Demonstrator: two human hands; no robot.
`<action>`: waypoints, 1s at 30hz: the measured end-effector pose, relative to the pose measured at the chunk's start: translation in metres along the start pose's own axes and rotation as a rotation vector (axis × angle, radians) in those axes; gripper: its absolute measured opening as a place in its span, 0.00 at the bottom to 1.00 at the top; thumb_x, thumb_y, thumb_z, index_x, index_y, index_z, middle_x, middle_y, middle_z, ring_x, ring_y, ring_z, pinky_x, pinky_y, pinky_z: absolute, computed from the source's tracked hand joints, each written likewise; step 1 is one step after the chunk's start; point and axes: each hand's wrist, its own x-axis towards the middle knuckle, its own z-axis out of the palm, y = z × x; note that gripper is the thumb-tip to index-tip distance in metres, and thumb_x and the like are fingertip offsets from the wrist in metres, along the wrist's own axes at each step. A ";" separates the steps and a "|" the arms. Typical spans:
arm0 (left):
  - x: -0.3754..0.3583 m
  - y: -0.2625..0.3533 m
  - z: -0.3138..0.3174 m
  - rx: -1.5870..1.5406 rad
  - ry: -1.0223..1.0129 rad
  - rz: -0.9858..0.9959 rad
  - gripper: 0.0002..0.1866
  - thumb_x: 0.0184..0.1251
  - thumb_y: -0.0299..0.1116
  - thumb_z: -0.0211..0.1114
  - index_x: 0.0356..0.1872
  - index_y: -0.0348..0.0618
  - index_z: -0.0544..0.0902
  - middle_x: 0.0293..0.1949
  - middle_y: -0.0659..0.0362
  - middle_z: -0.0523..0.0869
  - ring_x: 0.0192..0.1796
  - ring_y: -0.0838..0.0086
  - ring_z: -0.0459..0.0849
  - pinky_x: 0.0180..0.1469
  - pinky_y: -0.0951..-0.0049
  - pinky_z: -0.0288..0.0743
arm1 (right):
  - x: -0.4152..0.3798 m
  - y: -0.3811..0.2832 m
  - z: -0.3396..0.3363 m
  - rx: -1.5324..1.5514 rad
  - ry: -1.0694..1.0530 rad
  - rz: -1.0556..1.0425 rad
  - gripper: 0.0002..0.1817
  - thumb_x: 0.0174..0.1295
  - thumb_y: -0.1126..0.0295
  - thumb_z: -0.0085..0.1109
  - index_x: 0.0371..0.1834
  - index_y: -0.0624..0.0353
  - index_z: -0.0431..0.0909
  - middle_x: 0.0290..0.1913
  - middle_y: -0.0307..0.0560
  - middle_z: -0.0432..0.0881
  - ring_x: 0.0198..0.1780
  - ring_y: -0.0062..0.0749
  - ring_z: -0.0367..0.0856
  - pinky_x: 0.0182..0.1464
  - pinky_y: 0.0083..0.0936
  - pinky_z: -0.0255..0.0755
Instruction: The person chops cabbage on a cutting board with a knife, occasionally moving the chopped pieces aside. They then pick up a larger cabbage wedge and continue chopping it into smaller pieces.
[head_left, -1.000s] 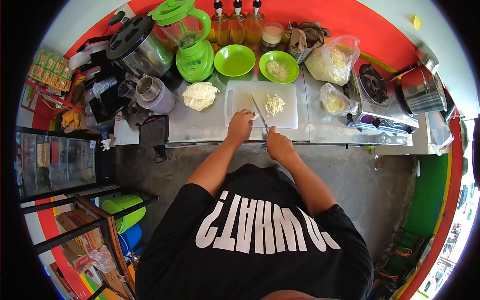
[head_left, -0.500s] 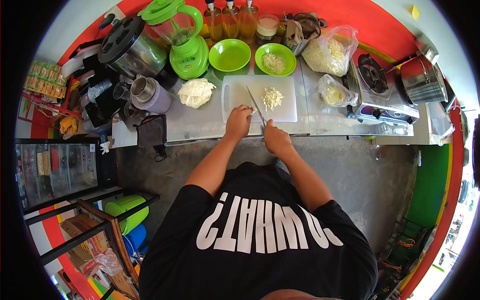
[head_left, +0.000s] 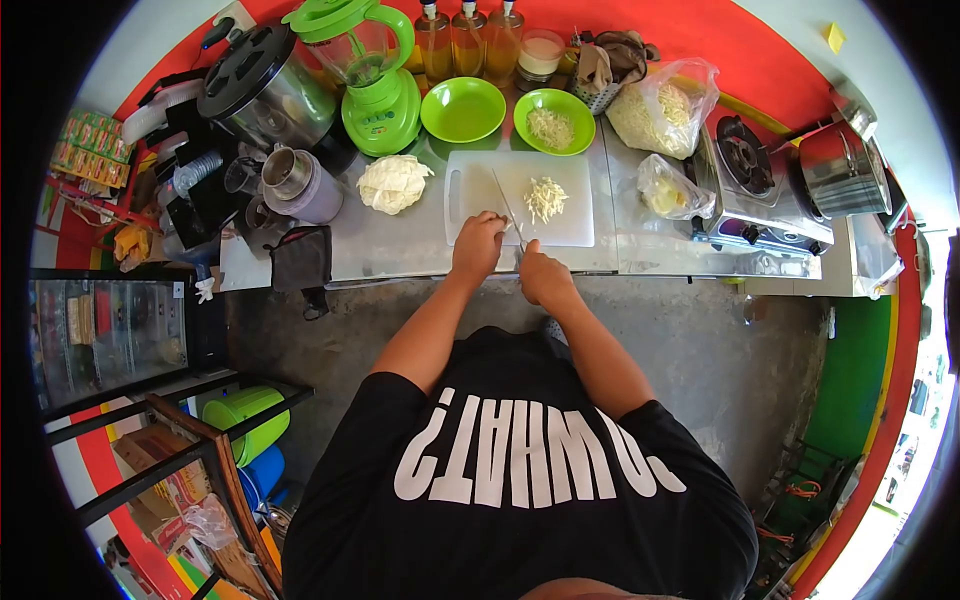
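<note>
My right hand (head_left: 546, 276) is wrapped round the handle of a knife (head_left: 510, 211), whose blade slants up and left over the white cutting board (head_left: 470, 165). Close to the blade's left side, my left hand (head_left: 478, 245) pinches a small pale piece of cabbage at the board's front edge; the fingers hide most of it. A little heap of chopped cabbage (head_left: 546, 200) lies on the board, right of the blade. Left of the board sits a pale cut cabbage head (head_left: 394, 185) on the metal counter.
Behind the board stand a green bowl (head_left: 462, 110) and another green bowl (head_left: 575, 140) with shreds inside. A green blender (head_left: 382, 110) and oil bottles (head_left: 468, 45) line the back. To the right are plastic bags (head_left: 655, 115) and a gas stove (head_left: 750, 200) with a pot (head_left: 845, 175).
My right hand and the knife have shifted slightly left, bringing the blade nearer my left fingers. My left hand stays nearly in place. The view has tilted slightly.
</note>
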 end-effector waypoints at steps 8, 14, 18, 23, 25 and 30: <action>0.000 -0.001 -0.001 -0.006 -0.017 0.013 0.15 0.65 0.23 0.67 0.52 0.42 0.88 0.49 0.56 0.87 0.52 0.54 0.84 0.56 0.57 0.80 | 0.019 -0.002 -0.014 0.072 0.050 -0.003 0.24 0.65 0.77 0.60 0.61 0.72 0.63 0.50 0.72 0.87 0.56 0.61 0.88 0.57 0.47 0.82; 0.001 -0.004 0.001 -0.032 -0.036 -0.013 0.14 0.65 0.23 0.67 0.52 0.41 0.88 0.49 0.55 0.87 0.52 0.53 0.84 0.56 0.57 0.79 | 0.022 -0.004 0.003 0.049 0.038 0.006 0.25 0.65 0.77 0.61 0.62 0.71 0.63 0.50 0.72 0.87 0.56 0.61 0.88 0.58 0.47 0.81; -0.001 -0.008 0.003 -0.029 0.008 0.043 0.15 0.64 0.23 0.67 0.51 0.42 0.88 0.48 0.55 0.87 0.51 0.53 0.84 0.56 0.57 0.79 | 0.029 -0.004 0.002 0.086 0.096 0.012 0.25 0.65 0.77 0.61 0.62 0.71 0.63 0.51 0.72 0.87 0.56 0.60 0.88 0.59 0.46 0.81; -0.001 -0.003 -0.001 -0.047 0.007 0.028 0.15 0.64 0.23 0.67 0.52 0.42 0.88 0.49 0.55 0.87 0.51 0.53 0.84 0.56 0.57 0.79 | 0.015 -0.008 -0.010 0.096 0.058 0.013 0.26 0.64 0.76 0.63 0.61 0.70 0.62 0.51 0.72 0.87 0.56 0.60 0.88 0.60 0.46 0.81; 0.000 -0.004 0.000 -0.033 -0.027 0.007 0.15 0.64 0.23 0.66 0.53 0.42 0.88 0.49 0.55 0.87 0.52 0.52 0.84 0.56 0.56 0.79 | 0.017 -0.010 -0.006 0.100 0.054 0.024 0.26 0.63 0.76 0.63 0.61 0.70 0.62 0.51 0.72 0.87 0.56 0.60 0.88 0.59 0.45 0.81; -0.002 -0.006 0.002 -0.015 -0.015 0.019 0.15 0.65 0.23 0.66 0.53 0.42 0.88 0.50 0.56 0.87 0.53 0.53 0.84 0.57 0.57 0.79 | 0.032 -0.011 -0.011 0.038 0.042 -0.037 0.25 0.62 0.77 0.63 0.60 0.70 0.64 0.51 0.71 0.87 0.56 0.59 0.88 0.58 0.45 0.82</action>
